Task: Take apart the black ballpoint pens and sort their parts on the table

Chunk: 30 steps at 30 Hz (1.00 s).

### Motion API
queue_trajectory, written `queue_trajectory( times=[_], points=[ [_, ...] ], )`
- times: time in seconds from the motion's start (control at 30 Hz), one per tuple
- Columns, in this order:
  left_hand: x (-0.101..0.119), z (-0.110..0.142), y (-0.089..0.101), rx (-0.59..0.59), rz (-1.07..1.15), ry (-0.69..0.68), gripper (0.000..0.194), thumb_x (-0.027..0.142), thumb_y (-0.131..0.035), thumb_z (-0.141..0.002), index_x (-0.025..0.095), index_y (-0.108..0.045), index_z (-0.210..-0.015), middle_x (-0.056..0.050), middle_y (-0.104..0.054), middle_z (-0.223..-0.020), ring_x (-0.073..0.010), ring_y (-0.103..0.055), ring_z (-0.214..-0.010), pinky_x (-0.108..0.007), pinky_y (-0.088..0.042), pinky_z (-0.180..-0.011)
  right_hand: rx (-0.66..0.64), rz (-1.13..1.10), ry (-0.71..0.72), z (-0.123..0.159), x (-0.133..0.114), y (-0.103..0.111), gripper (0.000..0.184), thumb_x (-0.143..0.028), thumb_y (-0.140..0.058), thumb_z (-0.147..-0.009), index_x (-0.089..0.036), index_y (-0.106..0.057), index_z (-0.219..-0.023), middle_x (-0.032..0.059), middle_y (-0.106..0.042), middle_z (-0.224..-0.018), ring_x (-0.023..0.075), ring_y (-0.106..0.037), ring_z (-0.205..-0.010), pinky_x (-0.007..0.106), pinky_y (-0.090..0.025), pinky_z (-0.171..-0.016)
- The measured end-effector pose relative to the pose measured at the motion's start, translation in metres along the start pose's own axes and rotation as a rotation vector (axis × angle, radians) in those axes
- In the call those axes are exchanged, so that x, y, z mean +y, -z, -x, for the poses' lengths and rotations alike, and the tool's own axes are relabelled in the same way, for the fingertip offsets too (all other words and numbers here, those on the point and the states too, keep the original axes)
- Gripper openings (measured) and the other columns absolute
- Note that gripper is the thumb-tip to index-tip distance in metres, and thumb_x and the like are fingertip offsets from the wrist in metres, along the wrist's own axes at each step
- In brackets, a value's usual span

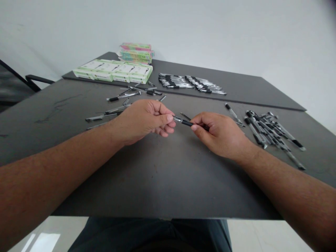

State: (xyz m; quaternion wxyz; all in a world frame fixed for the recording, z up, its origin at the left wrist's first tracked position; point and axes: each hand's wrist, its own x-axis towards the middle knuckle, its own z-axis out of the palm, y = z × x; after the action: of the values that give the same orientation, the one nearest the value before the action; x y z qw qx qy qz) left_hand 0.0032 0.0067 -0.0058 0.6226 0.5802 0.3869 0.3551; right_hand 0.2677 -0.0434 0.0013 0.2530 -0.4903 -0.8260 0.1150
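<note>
Between my two hands, a pen point(186, 122) with a clear body and black grip is held roughly level above the table. My left hand point(152, 119) pinches its left end between thumb and forefinger, the other fingers loosely curled. My right hand point(220, 133) grips the black part at the other end, with that tip hidden in the fingers. Just behind the pen, a thin dark refill-like stick point(185, 115) shows; whether it lies on the table I cannot tell. Loose pen parts point(123, 97) lie scattered beyond my left hand, and a heap of pens point(273, 129) is right of my right hand.
On the raised dark board point(241, 85) at the back lie two rows of pens point(175, 81). White and green boxes point(115, 71) stand at its left, with a stack of colourful boxes point(136, 53) behind. The grey table point(162, 185) has its front edge near my lap.
</note>
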Motion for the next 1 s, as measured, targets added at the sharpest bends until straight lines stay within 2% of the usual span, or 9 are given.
queue_trajectory(
  times=[0.23,0.5,0.7,0.87,1.0],
  points=[
    [-0.001,0.0,-0.001,-0.001,0.004,0.013,0.035,0.033,-0.107,-0.079,0.016,-0.077,-0.086,-0.007,-0.083,-0.079,-0.0184,-0.079,-0.066,-0.028,-0.066,-0.06,-0.014,-0.004,-0.007,-0.001,0.0,-0.002,0.018,-0.032,-0.063,-0.104,-0.024,-0.079,-0.099,0.0053,-0.079,-0.086,0.0227,-0.067,-0.076,0.034,-0.047,-0.075],
    [-0.001,-0.004,0.005,0.02,-0.174,-0.115,0.031,0.038,-0.1,-0.084,0.019,-0.078,-0.094,-0.008,-0.084,-0.084,-0.0246,-0.084,-0.074,-0.033,-0.069,-0.063,0.006,-0.043,-0.006,-0.002,0.002,-0.004,0.019,-0.035,-0.062,-0.106,-0.024,-0.078,-0.103,0.005,-0.081,-0.088,0.022,-0.068,-0.077,0.033,-0.047,-0.075],
    [-0.002,-0.009,0.012,0.11,-0.319,-0.173,0.02,0.033,-0.089,-0.092,0.019,-0.075,-0.09,-0.006,-0.082,-0.077,-0.0204,-0.08,-0.064,-0.031,-0.068,-0.06,0.006,0.013,-0.031,-0.006,0.013,0.002,0.022,-0.034,-0.061,-0.107,-0.023,-0.08,-0.104,0.0076,-0.084,-0.094,0.0242,-0.073,-0.085,0.034,-0.051,-0.081],
    [-0.001,-0.004,0.012,0.13,-0.41,-0.234,0.019,0.035,-0.085,-0.095,0.021,-0.075,-0.089,-0.004,-0.082,-0.074,-0.0187,-0.079,-0.065,-0.027,-0.065,-0.061,0.067,0.206,-0.132,-0.028,0.041,0.024,0.025,-0.029,-0.062,-0.106,-0.021,-0.085,-0.111,0.0117,-0.088,-0.106,0.0285,-0.078,-0.099,0.038,-0.055,-0.09],
    [-0.005,-0.001,0.011,0.108,-0.496,-0.299,0.016,0.036,-0.077,-0.097,0.022,-0.075,-0.092,-0.004,-0.083,-0.077,-0.0194,-0.082,-0.069,-0.029,-0.066,-0.067,0.057,0.391,-0.18,-0.062,0.087,0.043,0.032,-0.026,-0.065,-0.105,-0.017,-0.091,-0.121,0.0158,-0.088,-0.12,0.0308,-0.08,-0.113,0.039,-0.057,-0.099]
  ],
)
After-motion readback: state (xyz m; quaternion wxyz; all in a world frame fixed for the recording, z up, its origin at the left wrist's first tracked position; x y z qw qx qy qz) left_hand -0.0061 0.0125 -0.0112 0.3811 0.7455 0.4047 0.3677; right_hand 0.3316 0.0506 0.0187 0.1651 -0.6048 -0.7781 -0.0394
